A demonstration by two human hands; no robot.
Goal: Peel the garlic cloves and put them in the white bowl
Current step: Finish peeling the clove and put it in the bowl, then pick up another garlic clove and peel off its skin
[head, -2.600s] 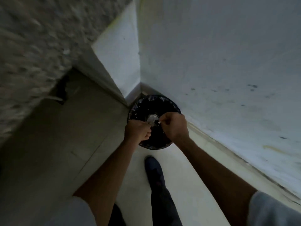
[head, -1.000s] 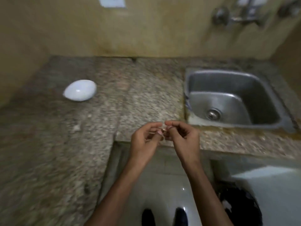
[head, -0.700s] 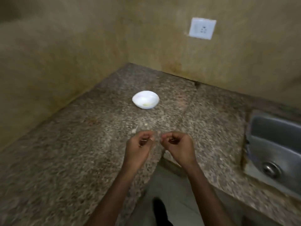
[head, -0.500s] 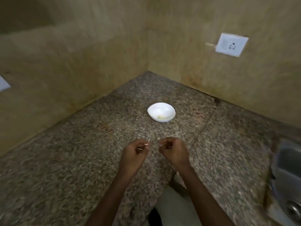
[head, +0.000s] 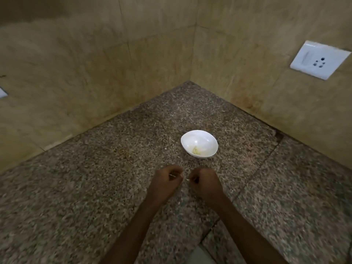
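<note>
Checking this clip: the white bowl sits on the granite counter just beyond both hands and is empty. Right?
Not quite. The head view shows the white bowl is not empty: a few pale yellowish pieces lie in its bottom. The rest holds: it sits on the granite counter just beyond the left hand and right hand.

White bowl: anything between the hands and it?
Nothing visible. Only bare granite counter lies between the white bowl and the left hand and right hand, each pinching a small pale scrap.
</note>
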